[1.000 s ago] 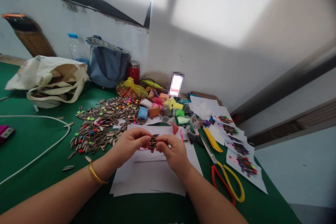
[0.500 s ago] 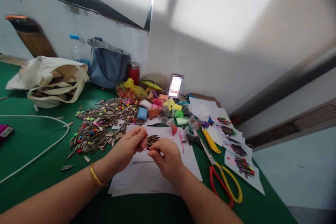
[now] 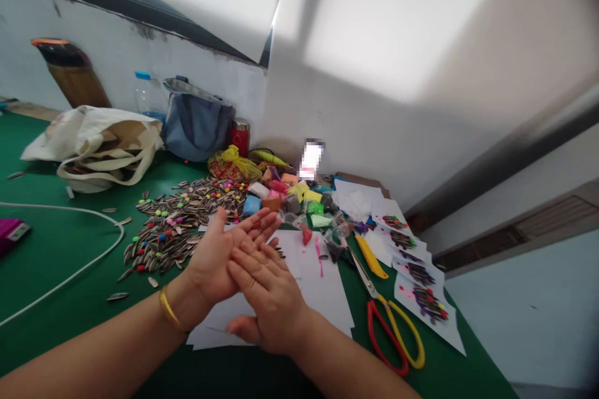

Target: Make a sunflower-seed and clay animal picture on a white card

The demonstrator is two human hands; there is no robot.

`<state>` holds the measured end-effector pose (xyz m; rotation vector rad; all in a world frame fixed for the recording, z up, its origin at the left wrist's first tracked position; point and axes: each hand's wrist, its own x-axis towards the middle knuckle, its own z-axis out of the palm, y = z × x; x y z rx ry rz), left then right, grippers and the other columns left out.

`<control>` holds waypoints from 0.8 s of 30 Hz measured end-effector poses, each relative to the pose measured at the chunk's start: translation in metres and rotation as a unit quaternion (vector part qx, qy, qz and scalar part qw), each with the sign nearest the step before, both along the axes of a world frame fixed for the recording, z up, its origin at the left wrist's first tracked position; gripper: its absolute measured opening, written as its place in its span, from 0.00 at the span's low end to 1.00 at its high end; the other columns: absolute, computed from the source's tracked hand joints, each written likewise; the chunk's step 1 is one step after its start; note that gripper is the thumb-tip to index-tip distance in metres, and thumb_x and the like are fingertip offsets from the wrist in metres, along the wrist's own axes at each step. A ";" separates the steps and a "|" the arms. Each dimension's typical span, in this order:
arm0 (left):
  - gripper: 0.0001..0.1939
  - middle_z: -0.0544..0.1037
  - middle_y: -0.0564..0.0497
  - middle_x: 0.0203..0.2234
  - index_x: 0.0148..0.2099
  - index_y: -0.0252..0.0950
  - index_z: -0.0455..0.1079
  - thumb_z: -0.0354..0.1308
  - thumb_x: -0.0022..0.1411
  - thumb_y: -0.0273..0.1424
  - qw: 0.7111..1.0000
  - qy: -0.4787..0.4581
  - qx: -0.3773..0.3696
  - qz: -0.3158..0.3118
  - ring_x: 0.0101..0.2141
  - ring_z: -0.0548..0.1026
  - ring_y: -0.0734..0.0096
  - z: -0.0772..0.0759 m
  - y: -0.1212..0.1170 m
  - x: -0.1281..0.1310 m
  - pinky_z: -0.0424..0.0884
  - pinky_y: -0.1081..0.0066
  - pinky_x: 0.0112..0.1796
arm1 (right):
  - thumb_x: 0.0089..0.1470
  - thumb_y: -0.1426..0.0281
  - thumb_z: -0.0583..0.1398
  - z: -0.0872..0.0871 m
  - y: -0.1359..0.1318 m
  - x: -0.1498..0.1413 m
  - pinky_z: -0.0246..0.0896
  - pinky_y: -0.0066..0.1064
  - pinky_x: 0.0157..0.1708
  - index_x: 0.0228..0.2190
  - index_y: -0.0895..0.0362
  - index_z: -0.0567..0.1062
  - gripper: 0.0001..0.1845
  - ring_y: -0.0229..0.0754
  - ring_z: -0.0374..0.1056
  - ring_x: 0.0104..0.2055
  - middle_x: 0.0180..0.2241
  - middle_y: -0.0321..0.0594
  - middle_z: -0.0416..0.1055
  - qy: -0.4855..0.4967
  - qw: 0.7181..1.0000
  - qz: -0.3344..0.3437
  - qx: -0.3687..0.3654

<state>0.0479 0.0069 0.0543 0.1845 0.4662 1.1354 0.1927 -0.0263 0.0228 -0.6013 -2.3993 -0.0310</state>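
My left hand point(image 3: 219, 255), with a gold bangle point(image 3: 168, 312) on the wrist, is held palm up with its fingers stretched out. My right hand point(image 3: 264, 293) lies flat across that palm, fingers straight. A few dark striped seeds point(image 3: 279, 254) peek out at the right fingertips; whether they sit between the palms is hidden. Both hands hover over white paper sheets point(image 3: 322, 287) marked with pink streaks. A pile of sunflower seeds and small coloured beads point(image 3: 182, 218) lies just left of them on the green table.
Coloured clay blocks point(image 3: 281, 196) lie behind the paper. Red-and-yellow scissors point(image 3: 393, 330), a yellow cutter point(image 3: 372, 255) and sheets with seed pictures point(image 3: 421, 290) are at the right. A cream tote point(image 3: 93, 143), blue bag point(image 3: 196, 118), red can point(image 3: 239, 134) and white cable point(image 3: 70, 262) are at the left.
Both hands pinched a seed cluster between the fingertips before. Now the fingers have straightened and the right palm lies pressed flat over the left palm. The view has shifted slightly.
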 end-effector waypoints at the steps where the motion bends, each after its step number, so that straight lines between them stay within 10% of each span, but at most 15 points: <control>1: 0.42 0.73 0.35 0.55 0.61 0.28 0.63 0.33 0.67 0.58 1.000 -0.019 0.015 -0.008 0.56 0.72 0.57 -0.004 0.001 -0.001 0.70 0.59 0.54 | 0.65 0.46 0.41 0.000 -0.001 -0.001 0.41 0.41 0.69 0.58 0.65 0.67 0.40 0.46 0.48 0.69 0.62 0.49 0.63 -0.015 1.000 0.016 0.005; 8: 0.44 0.69 0.34 0.60 0.70 0.30 0.52 0.38 0.66 0.58 0.994 -0.072 0.027 -0.072 0.60 0.67 0.52 -0.032 -0.005 -0.003 0.63 0.56 0.59 | 0.58 0.38 0.45 -0.012 -0.001 -0.005 0.28 0.47 0.71 0.63 0.64 0.61 0.49 0.52 0.40 0.71 0.66 0.48 0.54 -0.065 0.996 -0.046 0.046; 24: 0.49 0.66 0.33 0.61 0.72 0.32 0.45 0.40 0.61 0.63 0.992 -0.128 0.002 -0.009 0.58 0.70 0.51 -0.029 -0.001 -0.016 0.67 0.52 0.56 | 0.59 0.38 0.43 -0.022 0.010 0.000 0.21 0.49 0.70 0.63 0.58 0.61 0.46 0.49 0.41 0.71 0.66 0.39 0.57 -0.062 0.996 0.009 0.062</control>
